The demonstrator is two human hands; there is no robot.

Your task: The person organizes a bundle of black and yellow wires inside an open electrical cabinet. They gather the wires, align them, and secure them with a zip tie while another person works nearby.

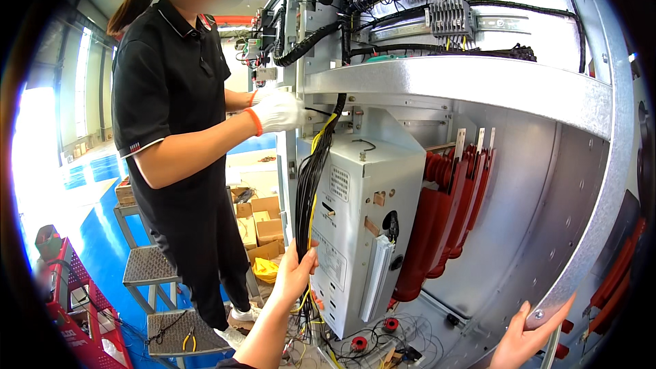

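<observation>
My left hand [295,275] is closed round a bundle of black wires [311,198] with a few yellow ones among them. The bundle hangs from under the cabinet's crossbar, and its loose ends trail below my fist. At the lower right, my right hand [529,336] grips the edge of the grey metal cabinet frame [589,208], thumb on one side and fingers on the other. Just right of the wires stands a light grey metal mechanism box [362,184]. A co-worker's white-gloved hand [281,112] is near the top of the bundle, at the cabinet's left edge.
Red insulator poles [427,232] stand inside the cabinet. Terminal blocks [451,20] and wiring fill its upper part. Loose wires and red rings [359,344] lie at the bottom. The co-worker [171,96] stands left, near metal steps [147,264] bearing pliers [189,339], cardboard boxes [268,231] and a red cart [65,301].
</observation>
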